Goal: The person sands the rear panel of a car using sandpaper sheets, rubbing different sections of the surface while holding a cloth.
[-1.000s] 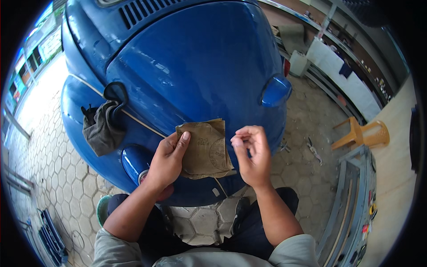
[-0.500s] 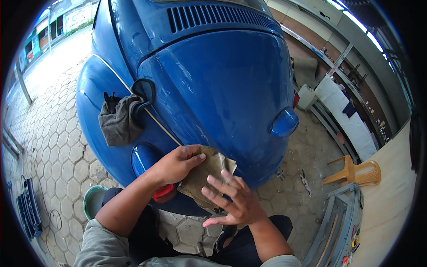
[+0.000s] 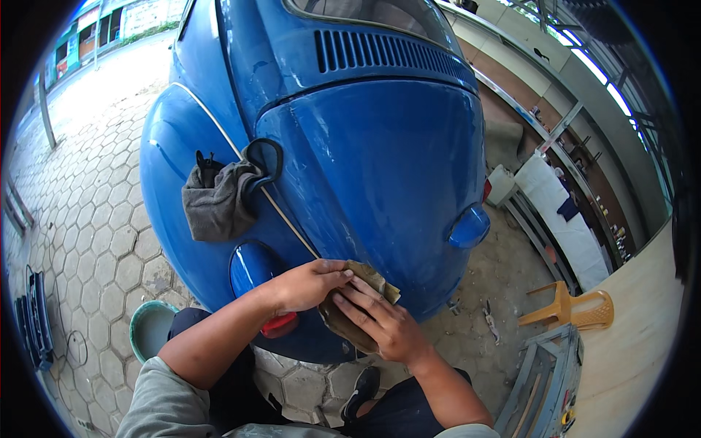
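In front of the rear of a blue car (image 3: 409, 175), I hold a worn, brownish folded sheet (image 3: 348, 326) with a ragged pale edge. Whether it is paper or cloth is hard to tell. My left hand (image 3: 310, 285) is closed on its upper left edge, thumb on top. Across the face of the sheet lies my right hand (image 3: 391, 327), its fingers stretched out flat, the tips close to my left thumb; its own thumb is hidden. A red tail lamp lens (image 3: 280, 325) shows just below my left wrist.
A grey cloth bag (image 3: 219, 201) hangs over the left fender. Beside my left knee stands a green bucket (image 3: 152, 332) of cloudy liquid. To the right are an orange plastic chair (image 3: 569, 308), a grey metal frame (image 3: 540, 372) and a cluttered workbench. Hexagonal pavers (image 3: 109, 266) cover the ground.
My right hand, spread above the sheet before, has come down flat onto it. Both hands and the sheet sit slightly further right in the picture, and the view has shifted.
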Demonstrator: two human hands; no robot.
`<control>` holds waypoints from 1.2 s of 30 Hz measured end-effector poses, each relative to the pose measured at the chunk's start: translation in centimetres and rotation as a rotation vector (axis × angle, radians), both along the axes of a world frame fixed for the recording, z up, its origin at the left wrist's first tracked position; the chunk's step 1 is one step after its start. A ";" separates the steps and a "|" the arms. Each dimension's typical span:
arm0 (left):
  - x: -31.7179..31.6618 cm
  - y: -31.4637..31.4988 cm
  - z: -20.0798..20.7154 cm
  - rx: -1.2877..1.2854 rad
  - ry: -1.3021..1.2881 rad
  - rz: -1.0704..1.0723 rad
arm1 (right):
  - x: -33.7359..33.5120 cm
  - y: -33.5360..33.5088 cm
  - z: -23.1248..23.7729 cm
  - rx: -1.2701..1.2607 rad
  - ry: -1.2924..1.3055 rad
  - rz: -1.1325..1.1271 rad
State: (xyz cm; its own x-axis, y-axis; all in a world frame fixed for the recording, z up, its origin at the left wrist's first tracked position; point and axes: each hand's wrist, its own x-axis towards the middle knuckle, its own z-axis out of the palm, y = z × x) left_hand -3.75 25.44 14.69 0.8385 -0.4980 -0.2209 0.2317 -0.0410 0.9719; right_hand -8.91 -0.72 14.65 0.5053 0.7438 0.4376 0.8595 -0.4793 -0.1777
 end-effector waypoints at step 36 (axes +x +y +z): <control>4.4 12.0 2.4 0.906 -1.264 0.779 | 19.4 10.5 6.5 -0.044 -0.556 -0.185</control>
